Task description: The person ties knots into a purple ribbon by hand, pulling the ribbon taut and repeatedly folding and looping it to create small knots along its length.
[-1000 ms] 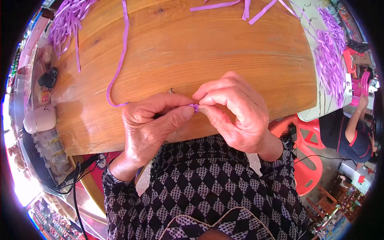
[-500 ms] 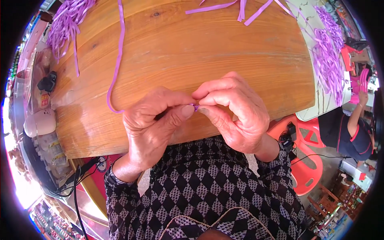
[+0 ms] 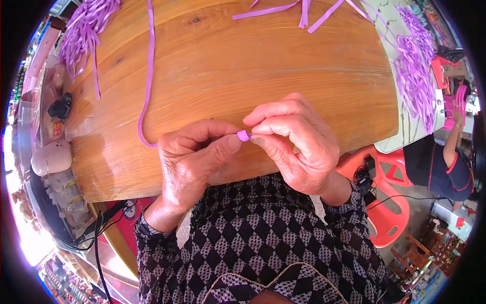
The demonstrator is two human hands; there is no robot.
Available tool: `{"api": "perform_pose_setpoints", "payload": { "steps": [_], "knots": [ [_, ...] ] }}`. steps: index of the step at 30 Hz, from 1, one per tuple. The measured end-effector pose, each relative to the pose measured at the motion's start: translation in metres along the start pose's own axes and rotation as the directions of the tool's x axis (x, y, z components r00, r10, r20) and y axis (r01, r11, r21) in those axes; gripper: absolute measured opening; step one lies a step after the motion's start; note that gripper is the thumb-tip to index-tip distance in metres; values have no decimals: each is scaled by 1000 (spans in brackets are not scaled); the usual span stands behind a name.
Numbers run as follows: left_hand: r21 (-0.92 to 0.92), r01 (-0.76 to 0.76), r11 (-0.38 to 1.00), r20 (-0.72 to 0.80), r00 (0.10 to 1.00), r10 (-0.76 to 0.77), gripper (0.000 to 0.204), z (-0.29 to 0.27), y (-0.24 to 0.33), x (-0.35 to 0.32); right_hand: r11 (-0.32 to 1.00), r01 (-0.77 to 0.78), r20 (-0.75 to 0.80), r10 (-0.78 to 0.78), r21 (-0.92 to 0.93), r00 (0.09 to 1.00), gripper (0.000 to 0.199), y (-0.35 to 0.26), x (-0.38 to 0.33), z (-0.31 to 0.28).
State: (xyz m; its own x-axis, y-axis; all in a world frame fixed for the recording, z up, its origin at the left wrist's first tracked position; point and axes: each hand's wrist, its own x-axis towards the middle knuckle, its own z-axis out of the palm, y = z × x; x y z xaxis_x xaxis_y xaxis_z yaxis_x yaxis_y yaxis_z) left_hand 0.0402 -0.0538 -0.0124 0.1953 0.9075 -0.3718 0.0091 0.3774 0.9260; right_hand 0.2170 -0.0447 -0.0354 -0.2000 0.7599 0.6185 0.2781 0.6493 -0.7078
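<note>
A long purple ribbon (image 3: 150, 76) runs down the wooden table and curves in behind my left hand (image 3: 190, 161). Its end forms a small purple loop (image 3: 243, 136), pinched between the thumb and forefinger of that hand. My right hand (image 3: 302, 144) is just beside it, thumb and fingertips close together on a thin bit of ribbon that sticks out from the loop. Both hands are raised over the near edge of the table. My fingers hide part of the ribbon.
Purple ribbon bundles lie at the far left (image 3: 86, 30) and on a white surface (image 3: 405, 121) at right. Loose strips (image 3: 268, 11) cross the table's (image 3: 228, 66) far side. A pink rounded object (image 3: 52, 157) sits left. A red chair (image 3: 387, 223) and another person (image 3: 448, 167) are at right.
The purple loop now shows between my fingertips, where only a small bit was visible. My left forefinger has lowered slightly, and the trailing ribbon has shifted a little.
</note>
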Motion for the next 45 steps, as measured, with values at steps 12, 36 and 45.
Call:
{"api": "perform_pose_setpoints", "payload": {
  "steps": [12, 36, 45],
  "knots": [
    [-110, 20, 994, 48, 999, -15, 13, 4, -3, 3, 1000, -19, 24, 18, 17, 1000, 19, 1, -2, -4],
    [-34, 100, 994, 118, 988, -95, 13, -17, -2, 0, 972, -119, 175, 84, 201, 981, 20, 4, -8, -4],
    [127, -156, 980, 176, 975, 133, 19, -2, 7, 0, 993, 104, 175, -91, -64, 980, 24, -3, -1, -7]
  ]
}}
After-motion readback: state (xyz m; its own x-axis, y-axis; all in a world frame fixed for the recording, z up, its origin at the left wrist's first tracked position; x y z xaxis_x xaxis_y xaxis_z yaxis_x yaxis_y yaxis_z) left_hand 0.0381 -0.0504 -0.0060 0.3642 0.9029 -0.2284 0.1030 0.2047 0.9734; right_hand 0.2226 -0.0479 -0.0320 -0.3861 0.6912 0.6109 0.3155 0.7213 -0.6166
